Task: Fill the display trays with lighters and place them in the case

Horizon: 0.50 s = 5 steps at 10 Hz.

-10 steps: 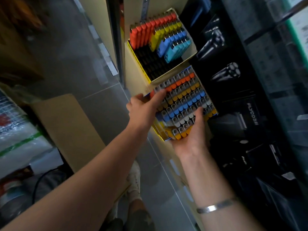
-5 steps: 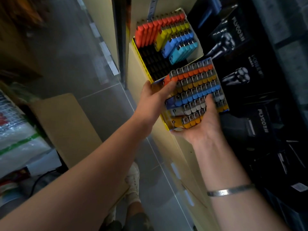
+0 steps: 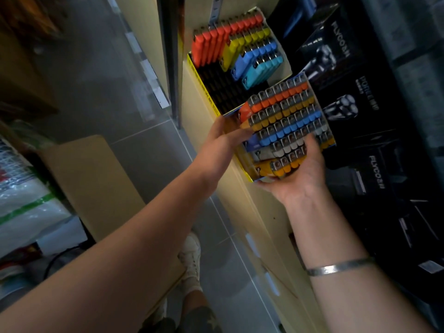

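Note:
A full display tray (image 3: 247, 162) packed with rows of orange, yellow, blue, grey and amber lighters (image 3: 288, 116) is tilted against the case shelf. My left hand (image 3: 223, 138) grips its left side, thumb over the lighters' edge. My right hand (image 3: 295, 174) cradles the tray from below, fingers curled up over the lower rows. Just above it stands a second tray (image 3: 199, 78), partly filled with red, yellow, blue and cyan lighters (image 3: 240, 46), with black slots showing.
Dark boxes of shavers (image 3: 341, 109) fill the case to the right. The cream cabinet side (image 3: 252, 212) runs down the middle. A cardboard box (image 3: 91, 179) and wrapped goods (image 3: 24, 207) sit on the grey tiled floor at left. My shoe (image 3: 192, 260) is below.
The full tray has moved up and to the right, closer under the partly filled tray, carried by both hands. My grip on it looks the same.

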Each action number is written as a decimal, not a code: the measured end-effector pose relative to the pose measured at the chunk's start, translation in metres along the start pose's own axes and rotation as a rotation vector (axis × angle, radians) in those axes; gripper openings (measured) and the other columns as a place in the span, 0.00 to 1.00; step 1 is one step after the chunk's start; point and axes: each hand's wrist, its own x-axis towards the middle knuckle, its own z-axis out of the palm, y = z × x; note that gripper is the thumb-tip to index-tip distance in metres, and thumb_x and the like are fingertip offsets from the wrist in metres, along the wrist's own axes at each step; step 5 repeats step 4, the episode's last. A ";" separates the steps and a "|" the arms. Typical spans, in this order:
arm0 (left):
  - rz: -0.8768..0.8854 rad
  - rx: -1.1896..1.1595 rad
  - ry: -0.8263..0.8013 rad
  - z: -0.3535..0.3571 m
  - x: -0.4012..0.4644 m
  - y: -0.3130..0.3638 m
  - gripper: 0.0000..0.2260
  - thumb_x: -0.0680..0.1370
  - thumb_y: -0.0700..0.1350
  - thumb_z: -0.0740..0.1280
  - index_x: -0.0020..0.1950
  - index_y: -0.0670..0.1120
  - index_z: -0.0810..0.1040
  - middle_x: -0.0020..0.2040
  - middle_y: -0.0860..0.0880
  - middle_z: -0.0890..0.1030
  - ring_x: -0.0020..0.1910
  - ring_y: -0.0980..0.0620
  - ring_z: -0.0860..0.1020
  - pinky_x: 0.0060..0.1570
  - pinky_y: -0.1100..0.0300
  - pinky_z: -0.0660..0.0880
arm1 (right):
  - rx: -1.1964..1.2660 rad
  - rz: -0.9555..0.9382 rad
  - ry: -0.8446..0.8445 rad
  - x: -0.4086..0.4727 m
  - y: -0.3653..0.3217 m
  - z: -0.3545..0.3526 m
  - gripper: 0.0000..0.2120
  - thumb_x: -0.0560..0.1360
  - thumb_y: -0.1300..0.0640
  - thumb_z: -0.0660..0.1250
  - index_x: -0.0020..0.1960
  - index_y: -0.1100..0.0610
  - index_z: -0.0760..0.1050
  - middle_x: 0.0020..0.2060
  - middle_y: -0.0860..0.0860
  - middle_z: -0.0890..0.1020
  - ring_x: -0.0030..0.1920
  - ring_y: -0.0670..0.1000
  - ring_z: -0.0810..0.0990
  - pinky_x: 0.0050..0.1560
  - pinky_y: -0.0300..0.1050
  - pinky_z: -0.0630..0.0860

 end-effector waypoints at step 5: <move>-0.070 0.095 0.169 -0.032 -0.058 0.006 0.24 0.72 0.49 0.67 0.68 0.51 0.69 0.62 0.51 0.75 0.60 0.52 0.73 0.58 0.56 0.68 | -0.022 -0.075 0.126 -0.045 0.028 -0.008 0.23 0.75 0.47 0.64 0.67 0.54 0.66 0.59 0.55 0.70 0.60 0.55 0.70 0.54 0.52 0.69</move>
